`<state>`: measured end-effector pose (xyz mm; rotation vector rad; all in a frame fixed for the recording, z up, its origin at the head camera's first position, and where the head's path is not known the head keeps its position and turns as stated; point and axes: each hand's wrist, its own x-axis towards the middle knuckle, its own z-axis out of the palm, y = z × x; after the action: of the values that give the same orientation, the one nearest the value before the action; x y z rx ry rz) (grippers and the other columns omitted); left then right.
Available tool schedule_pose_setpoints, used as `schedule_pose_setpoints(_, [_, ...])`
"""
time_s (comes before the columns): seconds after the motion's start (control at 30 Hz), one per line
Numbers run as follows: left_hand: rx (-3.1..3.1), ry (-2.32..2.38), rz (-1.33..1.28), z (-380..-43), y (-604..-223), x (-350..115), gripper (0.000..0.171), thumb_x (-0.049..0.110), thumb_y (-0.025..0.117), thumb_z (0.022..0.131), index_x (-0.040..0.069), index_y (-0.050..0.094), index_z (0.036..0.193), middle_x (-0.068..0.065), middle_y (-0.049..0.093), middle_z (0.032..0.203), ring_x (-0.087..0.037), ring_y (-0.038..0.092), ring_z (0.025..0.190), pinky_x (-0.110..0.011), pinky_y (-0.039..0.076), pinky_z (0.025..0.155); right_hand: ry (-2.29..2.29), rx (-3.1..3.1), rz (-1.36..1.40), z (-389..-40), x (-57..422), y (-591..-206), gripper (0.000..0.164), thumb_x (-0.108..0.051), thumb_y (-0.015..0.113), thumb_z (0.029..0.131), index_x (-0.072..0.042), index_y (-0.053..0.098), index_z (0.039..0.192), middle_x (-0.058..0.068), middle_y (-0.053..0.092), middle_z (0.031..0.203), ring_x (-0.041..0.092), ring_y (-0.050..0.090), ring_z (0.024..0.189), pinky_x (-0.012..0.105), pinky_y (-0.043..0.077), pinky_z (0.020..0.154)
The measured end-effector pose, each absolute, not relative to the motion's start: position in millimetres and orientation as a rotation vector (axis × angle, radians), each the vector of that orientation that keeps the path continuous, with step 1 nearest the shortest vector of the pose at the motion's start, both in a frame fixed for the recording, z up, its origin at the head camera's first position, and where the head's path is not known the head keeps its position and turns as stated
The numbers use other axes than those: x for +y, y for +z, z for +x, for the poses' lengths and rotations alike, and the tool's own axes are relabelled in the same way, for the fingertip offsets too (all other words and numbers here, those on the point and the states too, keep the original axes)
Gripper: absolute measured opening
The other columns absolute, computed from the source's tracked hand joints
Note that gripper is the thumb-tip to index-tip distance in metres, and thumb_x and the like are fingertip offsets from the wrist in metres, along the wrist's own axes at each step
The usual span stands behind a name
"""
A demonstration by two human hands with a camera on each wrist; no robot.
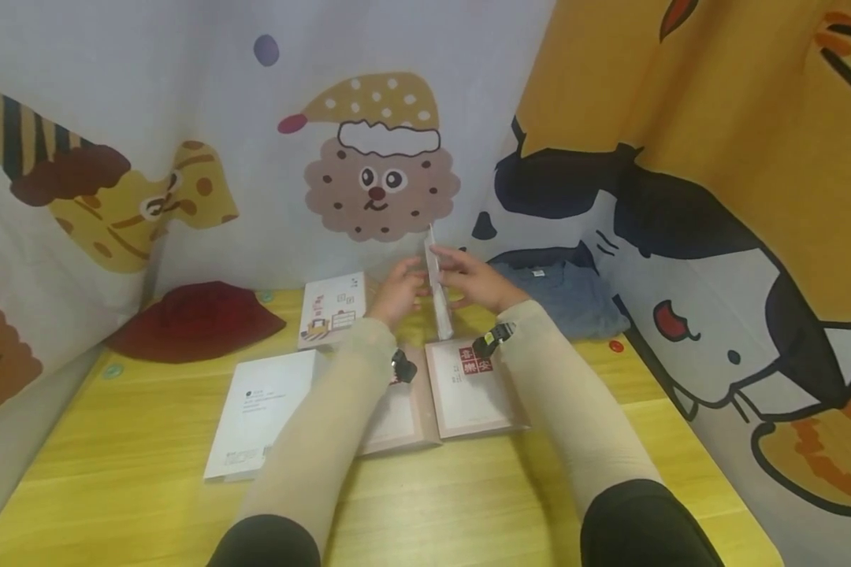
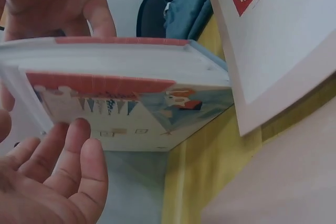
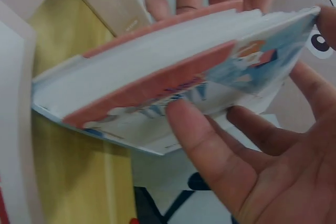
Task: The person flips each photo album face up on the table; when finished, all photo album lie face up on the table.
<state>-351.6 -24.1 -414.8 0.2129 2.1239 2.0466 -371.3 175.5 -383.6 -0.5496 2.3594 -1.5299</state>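
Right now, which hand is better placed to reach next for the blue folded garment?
Probably the right hand: it is nearer the blue folded garment; the left hand is beyond the illustrated book.

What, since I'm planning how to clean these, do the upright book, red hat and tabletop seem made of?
Upright book: paper pages, edges visible between smooth printed covers, probably card. Red hat: apparently matte fabric, given its soft shape. Tabletop: wood or printed laminate; yellow grain shows, slightly shiny.
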Motion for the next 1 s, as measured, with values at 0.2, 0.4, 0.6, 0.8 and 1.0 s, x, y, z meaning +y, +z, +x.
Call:
schedule_pose_setpoints(0.2, [2.161, 1.897, 0.237, -350, -418, -26, 0.056, 0.028, 0.049, 0.109, 0.025, 0.036, 0.164, -0.011, 0.054, 0.154, -0.038, 0.053, 0.137, -0.061, 0.047, 0.112, -1.408, 2.364, -0.491, -370, 181, -372, 0.060, -0.024, 0.063, 0.105, -0.030, 0.043, 0.162, 0.016, 0.043, 0.163, 0.043, 0.053, 0.138, 0.068, 0.056, 0.097])
schedule_pose_setpoints(0.4, [2.128, 1.723, 0.251, -349, -426, -27, 0.061, 0.033, 0.054, 0.108, 0.022, 0.035, 0.165, -0.015, 0.051, 0.158, -0.046, 0.050, 0.141, -0.064, 0.046, 0.112, -1.260, 2.403, -0.436, -368, 179, -368, 0.070, -0.023, 0.070, 0.098, -0.025, 0.041, 0.162, 0.015, 0.045, 0.162, 0.042, 0.058, 0.132, 0.060, 0.061, 0.092])
schedule_pose_setpoints(0.6, [2.135, 1.621, 0.366, -351, -431, -23, 0.059, 0.019, 0.053, 0.107, 0.026, 0.038, 0.164, -0.020, 0.052, 0.156, -0.045, 0.055, 0.136, -0.059, 0.052, 0.109, -1.153, 2.481, -0.373, -365, 177, -366, 0.077, -0.021, 0.067, 0.092, -0.021, 0.038, 0.164, 0.018, 0.043, 0.162, 0.041, 0.062, 0.127, 0.053, 0.064, 0.085])
schedule_pose_setpoints(0.8, [2.139, 1.536, 0.426, -354, -432, -22, 0.062, 0.011, 0.050, 0.107, 0.026, 0.035, 0.166, -0.019, 0.048, 0.158, -0.043, 0.056, 0.132, -0.056, 0.053, 0.109, -1.025, 2.600, -0.331, -368, 180, -375, 0.071, -0.014, 0.066, 0.091, -0.014, 0.045, 0.160, 0.022, 0.046, 0.158, 0.036, 0.067, 0.111, 0.044, 0.066, 0.079])
schedule_pose_setpoints(1.0, [2.243, 1.399, 0.404, -353, -432, -26, 0.062, 0.016, 0.049, 0.107, 0.026, 0.034, 0.167, -0.015, 0.050, 0.159, -0.015, 0.058, 0.088, -0.043, 0.060, 0.089, -0.970, 2.638, -0.297, -375, 192, -391, 0.072, -0.008, 0.063, 0.088, -0.011, 0.047, 0.159, 0.021, 0.050, 0.156, 0.033, 0.065, 0.113, 0.041, 0.065, 0.083])
